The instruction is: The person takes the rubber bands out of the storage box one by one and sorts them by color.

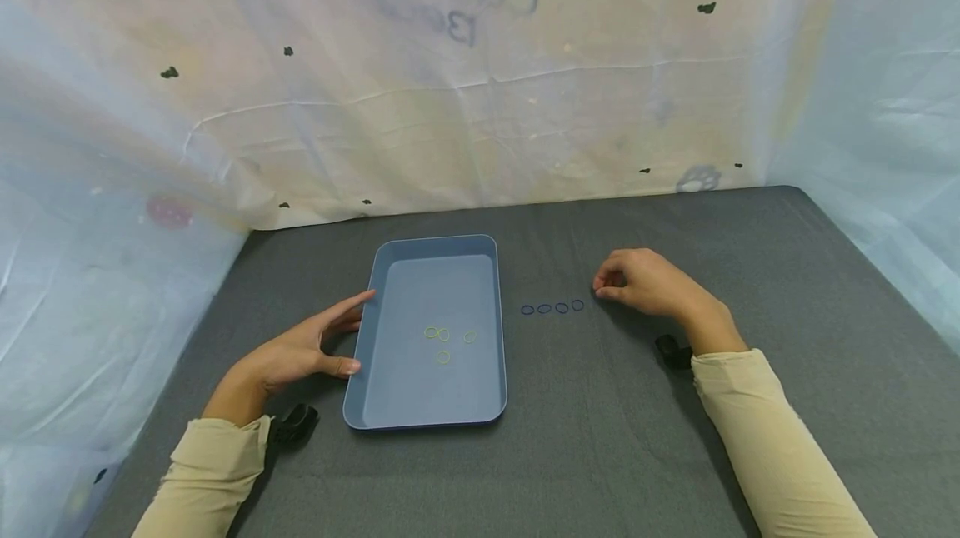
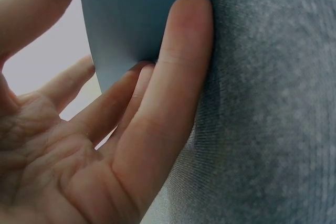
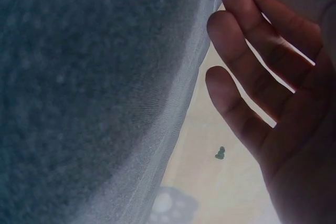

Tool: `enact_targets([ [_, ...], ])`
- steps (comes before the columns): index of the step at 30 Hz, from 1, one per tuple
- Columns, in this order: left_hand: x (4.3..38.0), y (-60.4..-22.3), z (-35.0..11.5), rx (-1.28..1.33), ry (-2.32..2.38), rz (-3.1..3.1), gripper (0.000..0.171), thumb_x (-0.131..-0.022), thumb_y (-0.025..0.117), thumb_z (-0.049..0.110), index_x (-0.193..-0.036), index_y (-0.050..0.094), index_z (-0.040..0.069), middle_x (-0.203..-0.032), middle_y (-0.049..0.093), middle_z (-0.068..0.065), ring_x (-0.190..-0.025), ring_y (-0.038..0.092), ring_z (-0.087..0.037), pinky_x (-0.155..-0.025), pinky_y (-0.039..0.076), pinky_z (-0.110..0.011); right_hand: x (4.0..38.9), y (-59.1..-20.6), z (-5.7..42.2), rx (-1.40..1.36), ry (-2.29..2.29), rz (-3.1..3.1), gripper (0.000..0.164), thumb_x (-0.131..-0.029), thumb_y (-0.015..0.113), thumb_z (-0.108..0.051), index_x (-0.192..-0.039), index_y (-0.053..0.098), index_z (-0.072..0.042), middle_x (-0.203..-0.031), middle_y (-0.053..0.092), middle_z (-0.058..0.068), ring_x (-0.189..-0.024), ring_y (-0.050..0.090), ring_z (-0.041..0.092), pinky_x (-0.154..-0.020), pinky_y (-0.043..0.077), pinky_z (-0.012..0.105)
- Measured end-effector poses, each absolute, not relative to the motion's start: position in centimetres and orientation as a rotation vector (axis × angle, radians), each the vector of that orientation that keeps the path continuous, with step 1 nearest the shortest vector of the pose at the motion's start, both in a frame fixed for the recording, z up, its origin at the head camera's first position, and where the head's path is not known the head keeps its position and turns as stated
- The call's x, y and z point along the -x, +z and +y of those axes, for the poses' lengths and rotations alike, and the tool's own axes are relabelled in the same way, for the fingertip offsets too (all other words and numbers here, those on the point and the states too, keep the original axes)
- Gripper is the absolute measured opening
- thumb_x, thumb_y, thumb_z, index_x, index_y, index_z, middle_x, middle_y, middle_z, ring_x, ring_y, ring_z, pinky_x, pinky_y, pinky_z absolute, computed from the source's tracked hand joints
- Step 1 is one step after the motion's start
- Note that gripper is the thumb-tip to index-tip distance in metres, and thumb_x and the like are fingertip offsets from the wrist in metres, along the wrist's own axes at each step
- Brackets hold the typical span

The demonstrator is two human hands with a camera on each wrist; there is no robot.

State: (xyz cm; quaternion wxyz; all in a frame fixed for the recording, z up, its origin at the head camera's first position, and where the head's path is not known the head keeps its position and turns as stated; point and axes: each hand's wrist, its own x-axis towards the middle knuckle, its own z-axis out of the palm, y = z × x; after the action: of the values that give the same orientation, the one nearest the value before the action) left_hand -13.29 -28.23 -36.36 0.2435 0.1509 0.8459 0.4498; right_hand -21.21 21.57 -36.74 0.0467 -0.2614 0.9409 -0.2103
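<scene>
A shallow blue-grey tray (image 1: pixel 427 396) lies on the table, with several thin yellow rings (image 1: pixel 444 357) scattered over its floor. My left hand (image 1: pixel 303 351) touches the tray's left side, its thumb and fingers spread along the wall. In the left wrist view, extended fingers (image 2: pixel 184 56) press against the blue wall (image 2: pixel 126 19) close to the cloth. Several small dark blue rings (image 1: pixel 562 308) form a row right of the tray. Just right of that row, my right hand (image 1: pixel 645 281) pinches with thumb and index finger low over the cloth. A tiny blue bit shows at those fingertips, mostly hidden.
Dark grey cloth (image 1: pixel 585 455) covers the table. A pale printed curtain (image 1: pixel 480 138) hangs along the back edge, with whitish sheets (image 1: pixel 90 271) at both sides. A black wrist device (image 1: pixel 296 425) sits below the left wrist, another (image 1: pixel 672 351) beside the right.
</scene>
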Motion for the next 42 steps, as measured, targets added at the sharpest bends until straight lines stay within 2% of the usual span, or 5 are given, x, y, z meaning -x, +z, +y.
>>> enact_targets([
  [5,13.22,-36.14,-28.12,-0.41,1.228,2.313,0.101,-0.086,0.079,0.02,-0.162,0.012,0.022,-0.165,0.013,-0.022,-0.148,0.017,-0.051,-0.104,0.042,-0.058,21.17,-36.79,21.59,0.808,-0.639,2.86,0.004,-0.091,0.073,-0.014,-0.093,0.075,-0.013,-0.095,0.069,0.001,-0.083,0.064,0.014,-0.075,0.052,0.039],
  [11,13.21,-36.19,-28.07,-0.441,1.221,2.332,0.099,-0.087,0.078,0.02,-0.162,0.013,0.021,-0.164,0.015,-0.022,-0.147,0.02,-0.051,-0.106,0.037,-0.063,21.23,-36.98,21.65,0.824,-0.647,2.846,0.008,-0.091,0.073,-0.017,-0.093,0.075,-0.009,-0.092,0.068,0.0,-0.081,0.063,0.012,-0.074,0.052,0.037],
  [27,13.48,-36.78,-28.17,-0.399,1.232,2.32,0.1,-0.086,0.079,0.021,-0.161,0.014,0.025,-0.165,0.015,-0.02,-0.149,0.019,-0.049,-0.108,0.035,-0.063,21.32,-37.23,21.63,0.792,-0.648,2.829,0.004,-0.09,0.074,-0.015,-0.093,0.076,-0.014,-0.094,0.071,0.0,-0.083,0.065,0.012,-0.075,0.053,0.039],
  [38,13.43,-36.46,-28.11,-0.402,1.245,2.302,0.101,-0.085,0.079,0.02,-0.162,0.013,0.022,-0.165,0.013,-0.02,-0.149,0.019,-0.049,-0.107,0.038,-0.057,21.34,-36.83,21.58,0.818,-0.705,2.82,0.007,-0.089,0.075,-0.014,-0.096,0.076,-0.015,-0.096,0.071,0.0,-0.085,0.066,0.012,-0.076,0.054,0.038],
  [42,13.5,-36.39,-28.08,-0.384,1.253,2.288,0.101,-0.085,0.079,0.02,-0.162,0.013,0.023,-0.166,0.012,-0.02,-0.149,0.016,-0.049,-0.103,0.044,-0.05,21.29,-36.57,21.07,0.84,-0.713,2.83,0.008,-0.088,0.076,-0.015,-0.096,0.076,-0.016,-0.096,0.07,-0.002,-0.084,0.066,0.012,-0.075,0.053,0.037],
])
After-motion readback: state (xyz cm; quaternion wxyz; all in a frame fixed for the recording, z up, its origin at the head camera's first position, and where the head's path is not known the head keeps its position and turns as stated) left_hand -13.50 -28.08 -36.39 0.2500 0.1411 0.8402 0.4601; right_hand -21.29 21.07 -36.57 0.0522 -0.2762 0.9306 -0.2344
